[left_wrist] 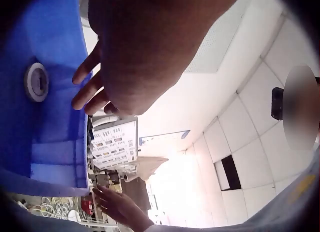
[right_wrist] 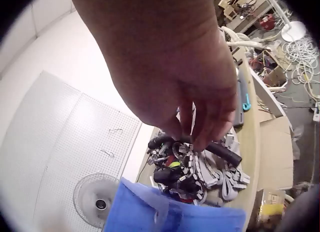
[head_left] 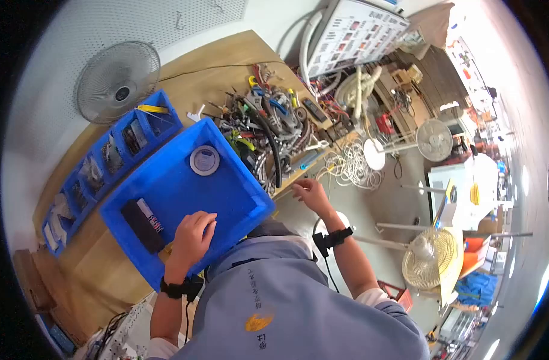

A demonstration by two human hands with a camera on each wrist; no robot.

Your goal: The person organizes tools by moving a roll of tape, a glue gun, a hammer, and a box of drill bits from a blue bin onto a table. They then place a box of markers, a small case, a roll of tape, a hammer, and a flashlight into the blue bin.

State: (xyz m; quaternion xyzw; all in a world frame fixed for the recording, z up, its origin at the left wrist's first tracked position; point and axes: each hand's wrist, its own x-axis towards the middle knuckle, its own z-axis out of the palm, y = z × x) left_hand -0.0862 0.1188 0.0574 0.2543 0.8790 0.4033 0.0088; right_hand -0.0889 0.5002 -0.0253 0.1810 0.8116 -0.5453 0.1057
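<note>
My left hand [head_left: 193, 237] hovers over the near side of a blue plastic bin [head_left: 184, 198], its fingers loosely bent and nothing in them. In the left wrist view its fingers [left_wrist: 89, 87] hang apart by the bin wall. To the right, outside the bin and beside the table edge, my right hand [head_left: 310, 195] hangs with loosely curled fingers, holding nothing. Inside the bin lie a round white ring-shaped roll [head_left: 205, 160] at the far corner, a long black block [head_left: 141, 228] at the left, and several marker pens [head_left: 149, 215] alongside the block.
Behind the bin stands a blue divided parts tray [head_left: 109, 159] with a yellow-handled cutter [head_left: 153, 108]. A heap of tools and cables [head_left: 268, 120] covers the table's right part. A grey fan [head_left: 119, 84] stands at the back; coiled white cable [head_left: 352, 165] lies on the floor.
</note>
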